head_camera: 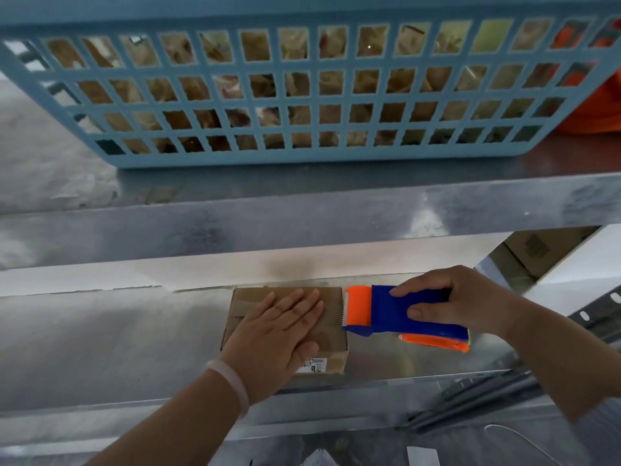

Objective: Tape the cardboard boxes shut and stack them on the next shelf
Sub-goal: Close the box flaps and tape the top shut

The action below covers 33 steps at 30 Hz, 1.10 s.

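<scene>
My left hand [279, 327] lies flat, fingers straight, on the cardboard box [250, 299], which sits on the metal shelf [117, 338]. My right hand [470, 301] is curled around the tape dispenser [386, 309], at 3 o'clock of the box. If I pull hard, I think the box may slide and the tape may wrinkle.

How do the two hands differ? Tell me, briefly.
The left hand lies flat, fingers straight, on the box; the right hand curls round the tape dispenser beside it. The left wrist wears a pale band; the right is bare. Both work on the same shelf.
</scene>
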Tool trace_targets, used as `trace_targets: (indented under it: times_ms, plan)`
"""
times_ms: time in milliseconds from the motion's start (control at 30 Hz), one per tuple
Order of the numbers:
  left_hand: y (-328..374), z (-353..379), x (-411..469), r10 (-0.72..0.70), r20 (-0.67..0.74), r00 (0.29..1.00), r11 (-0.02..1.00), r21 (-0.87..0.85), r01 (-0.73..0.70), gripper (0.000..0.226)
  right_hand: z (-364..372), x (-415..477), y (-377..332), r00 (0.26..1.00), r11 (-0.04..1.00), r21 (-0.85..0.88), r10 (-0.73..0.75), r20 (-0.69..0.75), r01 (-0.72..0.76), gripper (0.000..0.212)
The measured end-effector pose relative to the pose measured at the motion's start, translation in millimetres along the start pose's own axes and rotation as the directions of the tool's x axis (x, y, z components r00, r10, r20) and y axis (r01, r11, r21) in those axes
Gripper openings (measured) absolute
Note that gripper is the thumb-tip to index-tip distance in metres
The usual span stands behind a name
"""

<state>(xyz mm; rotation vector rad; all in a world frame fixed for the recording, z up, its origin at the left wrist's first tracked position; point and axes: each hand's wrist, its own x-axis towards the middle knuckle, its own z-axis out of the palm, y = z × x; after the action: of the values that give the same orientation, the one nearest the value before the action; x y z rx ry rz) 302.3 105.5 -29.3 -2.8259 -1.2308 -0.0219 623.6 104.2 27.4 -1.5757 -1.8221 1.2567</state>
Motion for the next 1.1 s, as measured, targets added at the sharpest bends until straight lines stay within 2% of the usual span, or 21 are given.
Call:
trace_targets:
  times_ms: [233, 400, 600, 700, 733, 800, 900, 1033, 1100]
  plan:
    - [-2, 2, -1, -0.001, 0.005, 1.000, 1.000, -0.029, 0.001, 0.056, -36, -19, 2, 0.999, 0.999, -0.020, 0.041, 0.022, -0.041, 0.030]
    - [-2, 2, 2, 0.003, 0.011, 1.000, 1.000, -0.021, -0.003, 0.056, -35, -18, -7, 0.997, 0.977, -0.208, 0.057, 0.050, -0.046, 0.030]
    - [0, 0, 3, 0.009, 0.002, 1.000, 1.000, -0.004, -0.009, 0.056, 6, -8, -12, 1.000, 0.826, -0.564, -0.014, -0.010, 0.006, 0.028]
    - [0, -1, 2, 0.010, -0.010, 1.000, 1.000, 0.000, -0.010, 0.055, 23, -5, -1, 1.000, 0.690, -0.723, -0.017, 0.011, 0.020, 0.037]
    - [0, -1, 2, 0.010, -0.010, 1.000, 1.000, -0.002, -0.010, 0.055, 26, -5, 6, 1.000, 0.666, -0.746, -0.005, -0.021, -0.013, 0.038]
    - [0, -1, 1, 0.008, -0.009, 1.000, 1.000, 0.001, -0.008, 0.056, 24, -7, 18, 0.986, 0.678, -0.722, 0.019, -0.168, -0.136, 0.036]
    - [0, 1, 2, 0.008, -0.008, 1.000, 1.000, 0.006, -0.008, 0.056, 16, -16, 35, 0.933, 0.659, -0.703, -0.006, -0.359, -0.267, 0.036]
    - [-1, 2, 2, 0.003, 0.004, 1.000, 1.000, 0.003, -0.003, 0.057, 19, -17, 52, 0.932, 0.626, -0.730, -0.016, -0.362, -0.273, 0.049]
    - [-1, 2, 2, -0.001, 0.005, 1.000, 1.000, -0.003, 0.001, 0.057, 27, -13, 62, 0.937, 0.561, -0.785, -0.050, -0.347, -0.260, 0.054]
